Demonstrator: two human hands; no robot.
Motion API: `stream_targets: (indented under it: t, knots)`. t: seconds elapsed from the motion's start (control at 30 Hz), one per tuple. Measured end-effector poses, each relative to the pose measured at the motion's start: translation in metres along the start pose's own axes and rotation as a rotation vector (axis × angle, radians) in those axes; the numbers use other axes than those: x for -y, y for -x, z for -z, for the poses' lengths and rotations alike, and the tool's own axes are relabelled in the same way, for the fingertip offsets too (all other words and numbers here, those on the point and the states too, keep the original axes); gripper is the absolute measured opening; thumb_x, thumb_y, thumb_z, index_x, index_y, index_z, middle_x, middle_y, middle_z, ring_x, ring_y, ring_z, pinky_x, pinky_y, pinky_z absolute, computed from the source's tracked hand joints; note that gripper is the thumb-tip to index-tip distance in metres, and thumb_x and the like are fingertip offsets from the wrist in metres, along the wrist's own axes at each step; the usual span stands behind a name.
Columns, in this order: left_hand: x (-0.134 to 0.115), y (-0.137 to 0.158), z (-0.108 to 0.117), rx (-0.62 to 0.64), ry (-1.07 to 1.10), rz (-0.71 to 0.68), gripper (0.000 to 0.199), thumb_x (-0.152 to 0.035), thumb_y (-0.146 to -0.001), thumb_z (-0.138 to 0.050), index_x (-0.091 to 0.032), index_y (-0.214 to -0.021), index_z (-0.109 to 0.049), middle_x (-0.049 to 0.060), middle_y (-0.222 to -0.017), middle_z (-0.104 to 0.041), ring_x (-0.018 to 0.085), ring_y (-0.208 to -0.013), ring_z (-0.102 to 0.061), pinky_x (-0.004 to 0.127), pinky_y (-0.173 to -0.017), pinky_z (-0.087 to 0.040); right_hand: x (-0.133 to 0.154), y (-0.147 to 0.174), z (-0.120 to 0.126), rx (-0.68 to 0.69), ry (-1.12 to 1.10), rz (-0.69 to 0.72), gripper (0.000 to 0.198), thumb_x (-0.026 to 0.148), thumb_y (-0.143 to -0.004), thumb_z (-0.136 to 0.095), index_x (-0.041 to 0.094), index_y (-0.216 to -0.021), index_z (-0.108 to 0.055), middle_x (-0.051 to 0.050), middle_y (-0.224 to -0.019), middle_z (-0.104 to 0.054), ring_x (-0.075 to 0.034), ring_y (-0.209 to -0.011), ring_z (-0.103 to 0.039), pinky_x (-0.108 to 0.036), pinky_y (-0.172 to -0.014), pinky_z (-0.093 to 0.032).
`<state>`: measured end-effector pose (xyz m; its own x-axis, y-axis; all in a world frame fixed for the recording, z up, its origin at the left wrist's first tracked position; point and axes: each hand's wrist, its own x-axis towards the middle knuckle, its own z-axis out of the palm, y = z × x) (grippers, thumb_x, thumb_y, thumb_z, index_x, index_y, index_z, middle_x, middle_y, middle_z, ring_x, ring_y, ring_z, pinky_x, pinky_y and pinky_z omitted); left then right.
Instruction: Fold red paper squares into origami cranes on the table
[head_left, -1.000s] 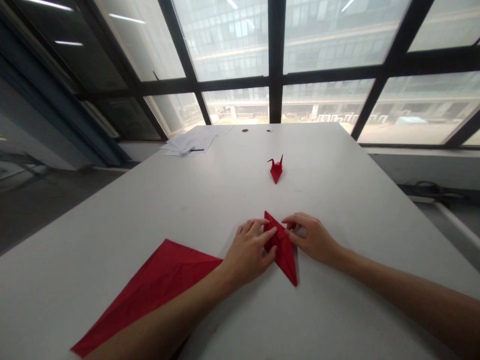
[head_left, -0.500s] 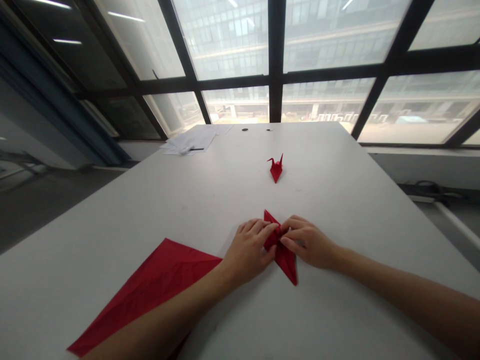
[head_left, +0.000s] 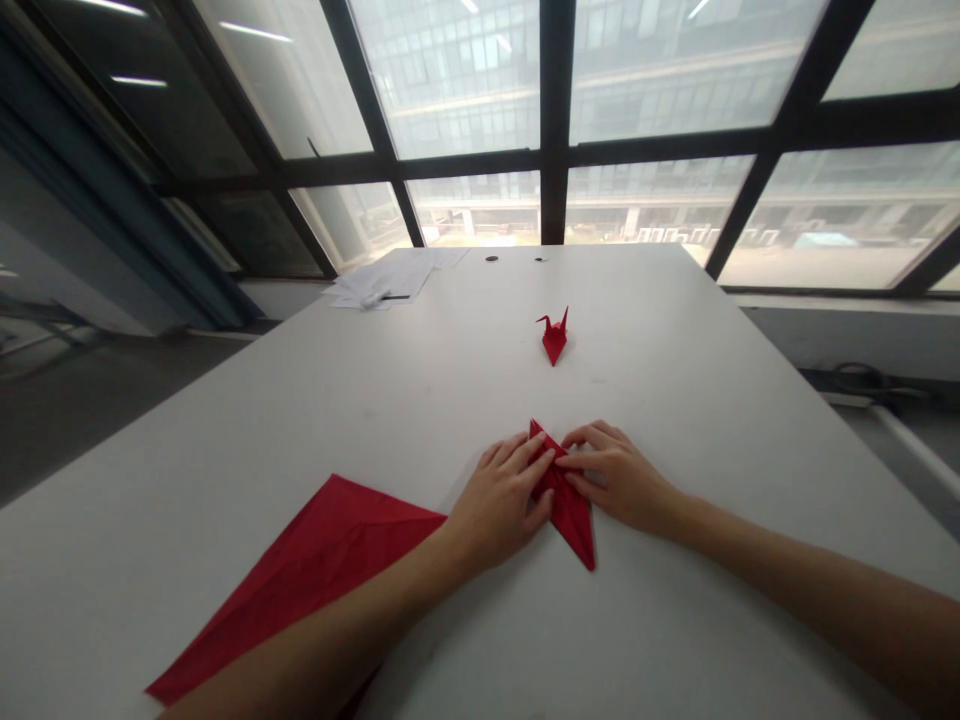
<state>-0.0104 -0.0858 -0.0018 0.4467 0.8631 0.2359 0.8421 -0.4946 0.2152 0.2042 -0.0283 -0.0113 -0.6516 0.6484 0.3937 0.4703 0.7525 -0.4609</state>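
A folded piece of red origami paper (head_left: 573,512), long and pointed at both ends, lies on the white table between my hands. My left hand (head_left: 506,495) bends over its left side, holding it down with fingertips near the middle and the thumb lower. From the right, my right hand (head_left: 619,475) grips the paper's edge close to the middle with thumb and fingers. The fingers hide part of the folds. A large red paper sheet (head_left: 315,560) lies under and beside my left forearm, which covers part of it.
Farther back on the white table (head_left: 450,390) stands a finished red paper crane (head_left: 554,342). White papers (head_left: 397,278) with a dark pen (head_left: 395,297) on them lie at the far left. Large windows rise behind the table's far edge.
The right hand's fingers have shifted slightly up and left and lie straighter over the paper's edge. The left fingers have spread a little. The paper has stayed nearly in place.
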Motion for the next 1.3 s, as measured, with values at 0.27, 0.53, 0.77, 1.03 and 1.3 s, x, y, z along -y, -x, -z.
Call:
stream_targets:
  t: [0.27, 0.53, 0.77, 1.03, 1.3]
  knots:
    - [0.004, -0.007, 0.002, -0.029, 0.037, 0.022, 0.035, -0.027, -0.1, -0.047, -0.024, -0.134, -0.055, 0.006, -0.136, -0.06, 0.023, -0.128, -0.051, 0.043, -0.109, -0.039, 0.008, 0.002, 0.004, 0.038, 0.033, 0.02, 0.02, 0.021, -0.087, -0.068, 0.03, -0.103, -0.076, -0.005, -0.113, -0.066, -0.022, -0.11, -0.056, -0.041, -0.099, -0.043]
    - [0.003, -0.008, 0.002, -0.038, -0.027, 0.022, 0.037, -0.026, -0.098, -0.051, -0.023, -0.134, -0.055, 0.01, -0.132, -0.058, 0.027, -0.126, -0.048, 0.045, -0.105, -0.042, 0.008, 0.002, 0.002, 0.035, 0.031, 0.024, 0.02, 0.02, -0.087, -0.067, 0.03, -0.103, -0.075, -0.005, -0.112, -0.067, -0.022, -0.109, -0.058, -0.041, -0.099, -0.043]
    - [0.01, -0.009, -0.001, -0.036, 0.057, -0.034, 0.032, -0.022, -0.098, -0.053, -0.024, -0.129, -0.06, 0.005, -0.13, -0.063, 0.024, -0.123, -0.051, 0.042, -0.107, -0.042, 0.017, 0.003, 0.004, 0.083, -0.07, 0.131, 0.013, 0.02, -0.09, -0.064, 0.026, -0.092, -0.075, -0.003, -0.102, -0.07, -0.02, -0.104, -0.061, -0.04, -0.101, -0.042]
    - [0.017, -0.006, -0.005, -0.039, 0.061, -0.085, 0.032, -0.022, -0.098, -0.053, -0.028, -0.128, -0.064, 0.002, -0.137, -0.061, 0.025, -0.128, -0.051, 0.045, -0.108, -0.042, 0.003, 0.0, 0.002, -0.077, 0.023, -0.049, 0.026, 0.025, -0.097, -0.052, 0.024, -0.117, -0.069, -0.008, -0.114, -0.07, -0.023, -0.11, -0.059, -0.043, -0.1, -0.044]
    - [0.017, -0.007, -0.008, -0.048, 0.064, -0.087, 0.034, -0.02, -0.097, -0.054, -0.026, -0.129, -0.063, 0.002, -0.135, -0.064, 0.025, -0.128, -0.051, 0.046, -0.108, -0.042, -0.001, -0.001, -0.001, 0.061, 0.188, -0.075, 0.036, 0.035, -0.098, -0.051, 0.028, -0.132, -0.061, -0.011, -0.136, -0.058, -0.028, -0.127, -0.046, -0.048, -0.106, -0.038]
